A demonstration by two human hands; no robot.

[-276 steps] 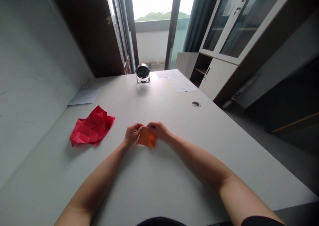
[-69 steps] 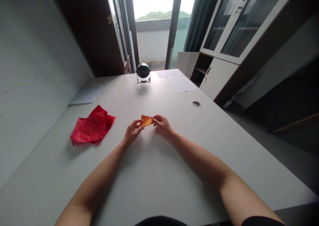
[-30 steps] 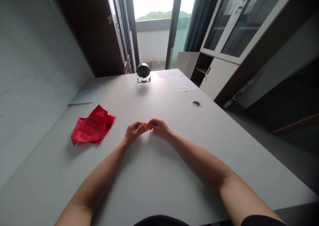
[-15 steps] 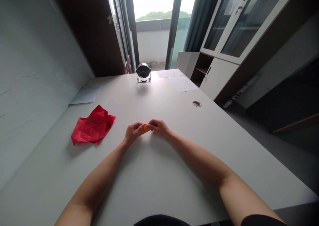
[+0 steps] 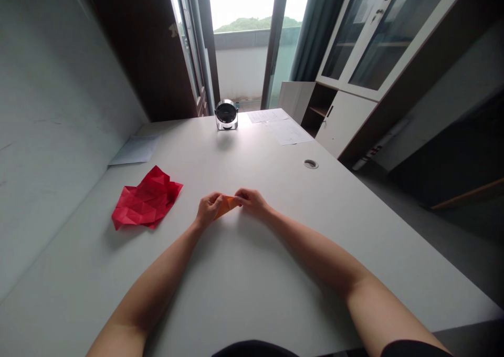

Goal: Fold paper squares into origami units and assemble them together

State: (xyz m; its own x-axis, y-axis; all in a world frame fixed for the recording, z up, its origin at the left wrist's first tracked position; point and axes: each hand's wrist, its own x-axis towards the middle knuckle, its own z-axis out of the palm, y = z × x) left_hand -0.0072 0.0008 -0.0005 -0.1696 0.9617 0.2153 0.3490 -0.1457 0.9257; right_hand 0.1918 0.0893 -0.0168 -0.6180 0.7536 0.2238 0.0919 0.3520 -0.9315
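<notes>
Between my two hands is a small piece of folded orange paper [image 5: 226, 207], just above or on the white desk; I cannot tell if it touches. My left hand [image 5: 210, 208] pinches its left end between thumb and fingers. At the right end, my right hand [image 5: 250, 199] grips the paper with bent fingers. The paper's ends are partly hidden by my fingers. To the left lies a creased, unfolded sheet of red paper [image 5: 146, 199], apart from both hands.
The white desk [image 5: 244, 283] meets a wall on the left. Near its far edge stands a round black device on a metal stand [image 5: 227, 115]. Printed sheets [image 5: 289, 131] lie at the back right, a pale sheet [image 5: 134, 149] at the left. A cable hole [image 5: 311, 164] is at the right.
My left hand has shifted slightly left along the orange paper, and more of the paper shows between my hands. My right hand has stayed nearly still.
</notes>
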